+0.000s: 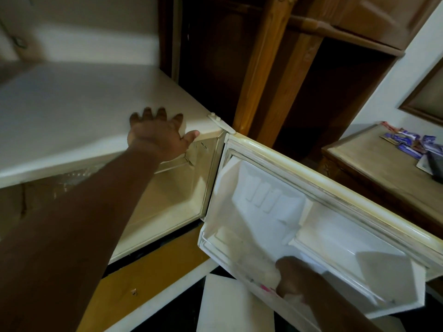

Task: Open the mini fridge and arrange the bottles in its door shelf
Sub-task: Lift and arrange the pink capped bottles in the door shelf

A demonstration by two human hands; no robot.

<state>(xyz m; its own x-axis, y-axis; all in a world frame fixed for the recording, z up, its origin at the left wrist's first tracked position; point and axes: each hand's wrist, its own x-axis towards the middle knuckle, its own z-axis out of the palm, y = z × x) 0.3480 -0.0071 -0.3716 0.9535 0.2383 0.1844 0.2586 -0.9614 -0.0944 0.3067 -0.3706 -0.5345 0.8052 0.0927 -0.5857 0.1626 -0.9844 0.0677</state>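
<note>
The white mini fridge [72, 111] stands with its door [311, 183] swung open to the right, inner side facing me. My left hand [155, 133] lies flat on the fridge top near the hinge corner, fingers spread, thumb over the front edge. My right hand [294, 279] reaches into the lower door shelf [364, 281] and is closed around a clear plastic bottle [261, 271] with a pink label, which lies low in the shelf. The bottle is blurred and partly hidden by the hand. The fridge cavity [187, 188] looks bare where I can see it.
A dark wooden cabinet [263, 68] rises right behind the door hinge. A low wooden side table [374, 173] at the right carries several blue packets [407, 142]. A white panel [230, 307] lies on the dark floor below the door.
</note>
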